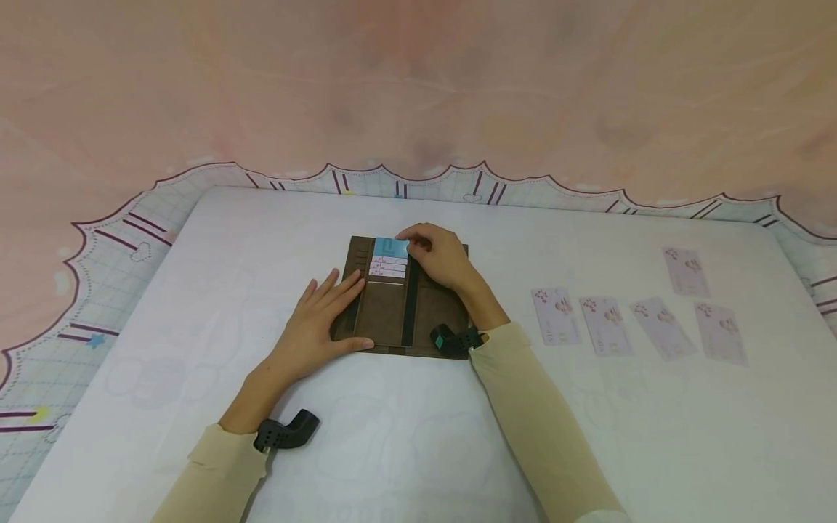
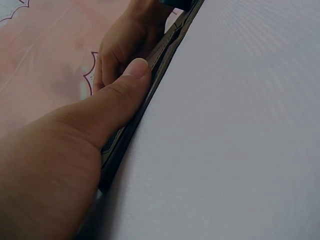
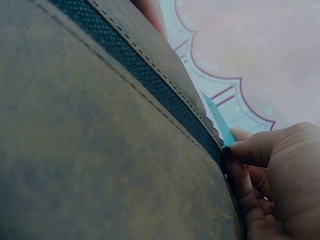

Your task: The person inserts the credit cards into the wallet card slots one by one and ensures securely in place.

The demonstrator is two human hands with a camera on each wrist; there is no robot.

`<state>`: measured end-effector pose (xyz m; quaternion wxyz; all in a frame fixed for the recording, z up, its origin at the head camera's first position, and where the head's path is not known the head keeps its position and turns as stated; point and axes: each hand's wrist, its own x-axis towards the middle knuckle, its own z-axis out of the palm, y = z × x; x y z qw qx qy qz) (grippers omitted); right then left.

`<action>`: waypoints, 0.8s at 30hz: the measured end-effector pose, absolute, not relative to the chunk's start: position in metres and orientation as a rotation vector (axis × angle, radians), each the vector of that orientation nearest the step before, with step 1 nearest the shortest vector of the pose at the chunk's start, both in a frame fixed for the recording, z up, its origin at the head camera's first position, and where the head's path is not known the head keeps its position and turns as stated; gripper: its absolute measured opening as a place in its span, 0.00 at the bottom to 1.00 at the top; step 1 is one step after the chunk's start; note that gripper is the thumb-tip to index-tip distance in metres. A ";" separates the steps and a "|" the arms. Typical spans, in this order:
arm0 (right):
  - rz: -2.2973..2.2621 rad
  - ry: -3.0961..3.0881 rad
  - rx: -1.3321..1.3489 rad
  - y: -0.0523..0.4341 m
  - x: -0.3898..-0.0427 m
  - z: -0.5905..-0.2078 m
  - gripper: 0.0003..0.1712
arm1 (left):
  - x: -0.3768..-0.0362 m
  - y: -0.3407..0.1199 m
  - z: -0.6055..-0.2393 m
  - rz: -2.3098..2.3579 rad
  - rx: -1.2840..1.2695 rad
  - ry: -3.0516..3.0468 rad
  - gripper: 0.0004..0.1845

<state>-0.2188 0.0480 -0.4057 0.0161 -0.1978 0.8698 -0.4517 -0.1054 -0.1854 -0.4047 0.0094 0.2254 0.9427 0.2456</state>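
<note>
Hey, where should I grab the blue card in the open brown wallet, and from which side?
I'd pinch the blue card by its upper right corner, coming from the right. Its broad blue face is exposed at the far edge of the wallet, while pale cards crowd its near side. The right hand pinches there now.

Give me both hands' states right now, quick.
Left hand: open, resting on the brown wallet.
Right hand: closed, pinching the blue card.
</note>
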 end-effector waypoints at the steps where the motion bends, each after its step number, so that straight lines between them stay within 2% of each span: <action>1: -1.403 2.708 -0.619 0.048 -0.219 -0.406 0.13 | -0.106 -0.185 -0.404 0.767 0.706 2.944 0.50; 24: -1.335 2.737 -0.690 0.049 -0.220 -0.406 0.12 | -0.105 -0.185 -0.406 0.757 0.710 2.952 0.50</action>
